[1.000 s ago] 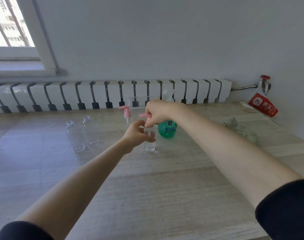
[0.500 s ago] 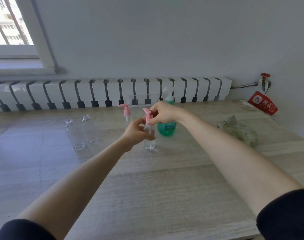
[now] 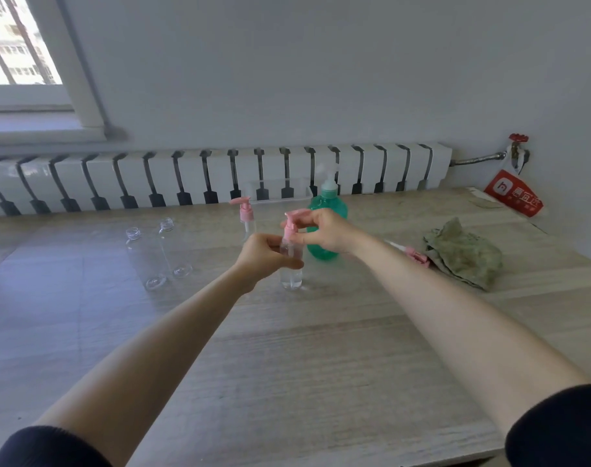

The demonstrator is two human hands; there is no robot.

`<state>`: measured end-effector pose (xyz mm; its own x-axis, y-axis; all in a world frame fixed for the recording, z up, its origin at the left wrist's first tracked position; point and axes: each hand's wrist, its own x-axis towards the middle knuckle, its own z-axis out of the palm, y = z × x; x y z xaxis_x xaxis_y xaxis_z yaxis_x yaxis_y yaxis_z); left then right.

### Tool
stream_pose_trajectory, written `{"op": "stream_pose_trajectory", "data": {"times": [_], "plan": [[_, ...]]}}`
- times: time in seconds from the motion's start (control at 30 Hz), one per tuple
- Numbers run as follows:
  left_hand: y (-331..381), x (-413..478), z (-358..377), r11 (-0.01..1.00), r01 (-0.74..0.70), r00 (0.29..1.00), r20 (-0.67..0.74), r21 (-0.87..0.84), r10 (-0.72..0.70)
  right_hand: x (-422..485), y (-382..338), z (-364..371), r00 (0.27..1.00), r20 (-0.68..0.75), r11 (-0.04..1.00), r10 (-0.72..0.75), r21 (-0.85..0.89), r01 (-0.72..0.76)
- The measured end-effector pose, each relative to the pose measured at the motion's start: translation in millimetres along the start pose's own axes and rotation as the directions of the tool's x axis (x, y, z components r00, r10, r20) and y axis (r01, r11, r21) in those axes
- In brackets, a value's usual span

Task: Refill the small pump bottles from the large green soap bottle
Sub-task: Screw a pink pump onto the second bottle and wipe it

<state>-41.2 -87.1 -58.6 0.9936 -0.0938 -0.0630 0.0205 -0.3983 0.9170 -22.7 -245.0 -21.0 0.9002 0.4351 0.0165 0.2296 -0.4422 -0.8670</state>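
A small clear bottle (image 3: pixel 291 278) stands upright on the wooden table (image 3: pixel 287 365). My left hand (image 3: pixel 267 252) grips its body. My right hand (image 3: pixel 324 230) pinches the pink pump top (image 3: pixel 291 224) seated on its neck. Right behind my right hand stands the large green soap bottle (image 3: pixel 327 210). A second small bottle with a pink pump (image 3: pixel 246 215) stands further back on the left. Two clear bottles without pumps (image 3: pixel 159 254) stand at the left. A loose pink pump (image 3: pixel 413 253) lies on the table at the right.
A crumpled green cloth (image 3: pixel 462 254) lies at the right beside the loose pump. A clear plastic tray (image 3: pixel 277 195) sits against the white radiator (image 3: pixel 203 176) at the table's far edge. A red bag (image 3: pixel 513 193) hangs from the valve in the right corner.
My right hand has lowered the pink pump onto the small bottle's neck and turned on it. My left hand has stayed on the bottle's body.
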Motion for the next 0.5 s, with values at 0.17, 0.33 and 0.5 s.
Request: {"op": "stream_pose_trajectory", "data": {"times": [0.17,0.33,0.5], "plan": [[0,-4,4,1.000,-0.006,0.998,-0.055,-0.004,0.006,4,3,17,0.964,-0.263,0.997,-0.031,-0.078,0.011],[2,-7,3,1.000,0.008,0.999,-0.043,-0.005,-0.008,-1,2,7,0.999,0.040,0.996,0.033,0.082,-0.036],[3,-5,4,1.000,0.009,1.000,-0.027,-0.002,-0.009,-3,-6,2,0.994,-0.103,0.999,-0.018,-0.030,0.015]]}}
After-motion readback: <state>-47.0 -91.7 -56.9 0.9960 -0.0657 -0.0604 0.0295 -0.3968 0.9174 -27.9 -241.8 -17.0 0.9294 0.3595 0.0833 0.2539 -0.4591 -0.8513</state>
